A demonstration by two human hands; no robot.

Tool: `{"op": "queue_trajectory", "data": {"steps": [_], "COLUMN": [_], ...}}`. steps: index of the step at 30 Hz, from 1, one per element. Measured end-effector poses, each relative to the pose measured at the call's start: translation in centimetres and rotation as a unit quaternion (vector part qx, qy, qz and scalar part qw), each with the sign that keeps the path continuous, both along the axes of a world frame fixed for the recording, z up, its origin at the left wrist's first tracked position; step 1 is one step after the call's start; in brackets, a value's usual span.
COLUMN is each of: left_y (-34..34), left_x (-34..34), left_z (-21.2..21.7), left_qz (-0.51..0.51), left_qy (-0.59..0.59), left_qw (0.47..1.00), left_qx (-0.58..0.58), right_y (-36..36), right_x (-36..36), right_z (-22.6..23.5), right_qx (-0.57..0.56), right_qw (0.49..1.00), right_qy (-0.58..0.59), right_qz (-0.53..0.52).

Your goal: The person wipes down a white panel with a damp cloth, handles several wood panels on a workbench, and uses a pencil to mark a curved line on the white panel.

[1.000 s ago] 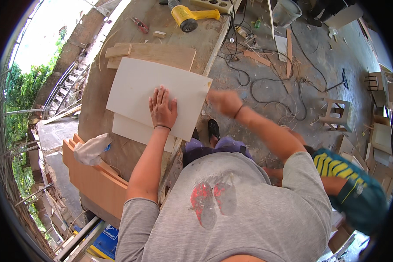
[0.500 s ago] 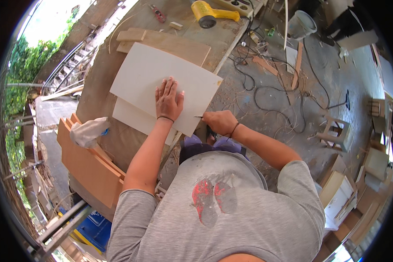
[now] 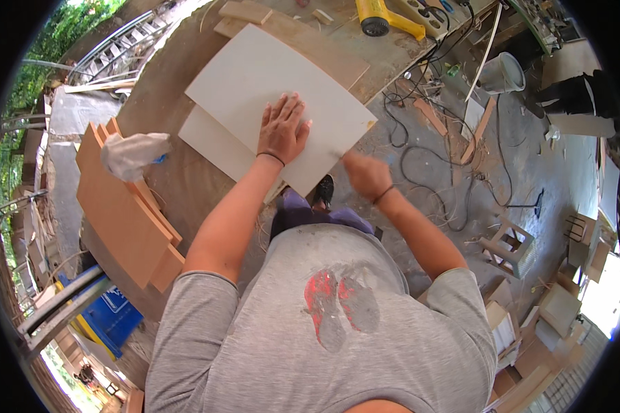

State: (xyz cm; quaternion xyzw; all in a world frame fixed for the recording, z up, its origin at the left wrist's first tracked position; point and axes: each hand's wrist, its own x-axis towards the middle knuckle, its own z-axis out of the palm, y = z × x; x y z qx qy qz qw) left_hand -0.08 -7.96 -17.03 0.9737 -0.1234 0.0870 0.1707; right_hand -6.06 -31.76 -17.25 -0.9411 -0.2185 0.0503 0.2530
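Observation:
A white rectangular board [image 3: 269, 82] lies on the worktable, its right corner jutting past the table's edge. My left hand [image 3: 282, 129] rests flat on it, fingers stretched out. My right hand [image 3: 367, 175] is closed at the board's right edge and smeared by motion. It grips a small thin blade, whose tip is blurred against the edge. Beneath the white board, a second pale board [image 3: 207, 141] shows at the lower left. A wooden board [image 3: 324, 55] lies under its far side.
A yellow heat gun [image 3: 379, 19] lies at the table's far right, near a power strip [image 3: 424, 17]. At left, brown panels [image 3: 117, 206] stand with a pale cloth [image 3: 134, 155] over them. Cables, wood scraps, a bucket [image 3: 503, 72] and a small stool [image 3: 506, 248] are on the floor.
My right hand has moved away from my body along the board's right edge. My left hand stays flat on the board. The whole view has shifted.

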Motion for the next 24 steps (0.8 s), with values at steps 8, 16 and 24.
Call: {"op": "queue_trajectory", "data": {"steps": [8,16,24], "left_y": [-0.1,-0.5,-0.5], "left_x": [-0.3,-0.6,-0.7], "left_z": [0.1,0.5,0.5], "left_qz": [0.001,0.007,0.007], "left_qy": [0.009,0.012,0.012], "left_qw": [1.0,1.0,1.0], "left_qx": [0.004,-0.007,-0.01], "right_y": [-8.8,-8.9,-9.5], "right_x": [7.5,1.5,0.0], "right_z": [-1.4,-3.7,-1.7], "right_qx": [0.082,0.287,0.577], "right_qw": [0.967,0.841,0.561], "right_qy": [-0.029,0.294,0.472], "right_qz": [-0.238,-0.352,-0.36]}}
